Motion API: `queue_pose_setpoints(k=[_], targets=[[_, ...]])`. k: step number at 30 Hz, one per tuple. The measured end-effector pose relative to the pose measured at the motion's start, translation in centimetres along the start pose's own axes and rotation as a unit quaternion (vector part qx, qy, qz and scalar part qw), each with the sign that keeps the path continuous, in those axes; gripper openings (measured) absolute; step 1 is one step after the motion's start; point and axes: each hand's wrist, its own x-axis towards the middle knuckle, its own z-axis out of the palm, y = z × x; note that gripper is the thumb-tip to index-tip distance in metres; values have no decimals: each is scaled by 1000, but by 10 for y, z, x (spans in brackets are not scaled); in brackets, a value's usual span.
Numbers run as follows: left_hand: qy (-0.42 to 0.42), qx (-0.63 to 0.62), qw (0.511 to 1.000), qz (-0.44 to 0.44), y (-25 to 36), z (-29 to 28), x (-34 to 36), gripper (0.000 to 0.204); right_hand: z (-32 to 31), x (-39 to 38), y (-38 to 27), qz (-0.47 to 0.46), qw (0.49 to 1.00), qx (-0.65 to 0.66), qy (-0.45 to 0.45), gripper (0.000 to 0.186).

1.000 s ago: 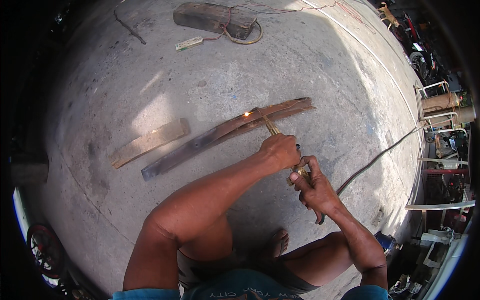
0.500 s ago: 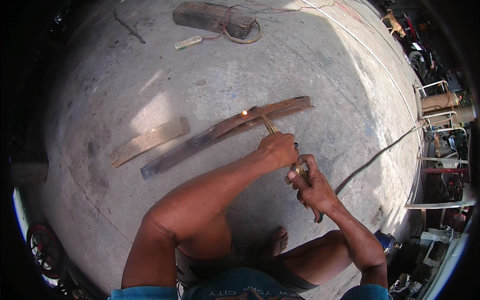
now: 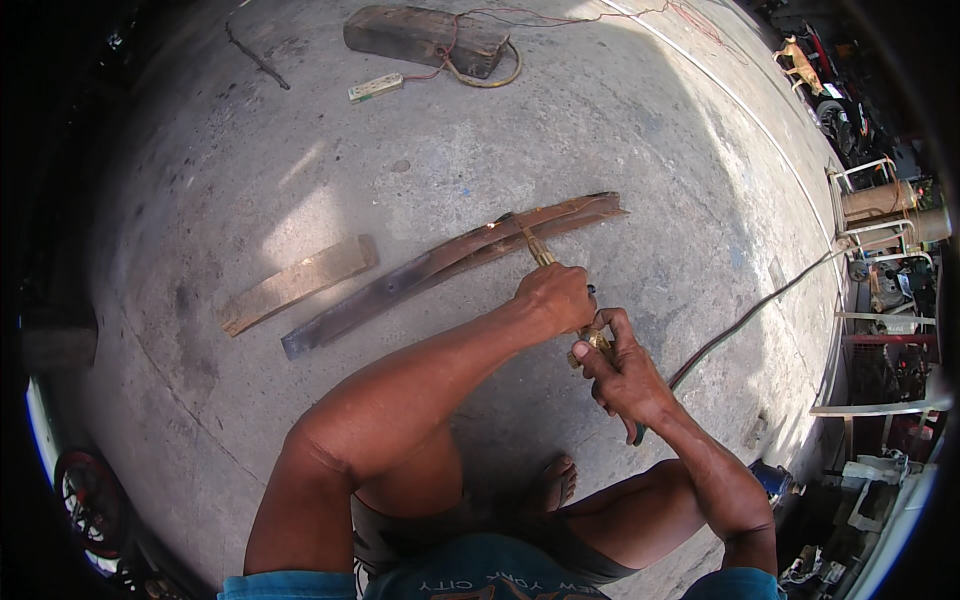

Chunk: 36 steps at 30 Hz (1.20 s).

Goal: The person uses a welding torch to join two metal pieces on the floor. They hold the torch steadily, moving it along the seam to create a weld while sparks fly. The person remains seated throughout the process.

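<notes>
From my left hand (image 3: 555,300): rusty metal bar (image 3: 450,257) blocks 9 through 1 o'clock; hose (image 3: 733,326) crosses 3; concrete floor (image 3: 690,235) gives passage at 2.

A slim, brass-coloured metal torch (image 3: 540,252) shines against a long, matt, rust-brown metal bar (image 3: 375,300). A squared, pale brown wooden block (image 3: 300,284) and a thick, dark wooden beam (image 3: 405,36) look rough and dull on the grey, stained, matt concrete floor (image 3: 330,140).

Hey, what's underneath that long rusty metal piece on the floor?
Concrete floor shows around the long metal piece, which seems to rest there. Its underside and anything directly beneath are covered. The brass torch overlaps it in this view.
</notes>
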Motion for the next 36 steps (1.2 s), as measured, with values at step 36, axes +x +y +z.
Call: queue_pose_setpoints(k=[36], targets=[[58,-113,989,-79,-7,19,6,33,15,-6,9,6,999,38,25,40]])
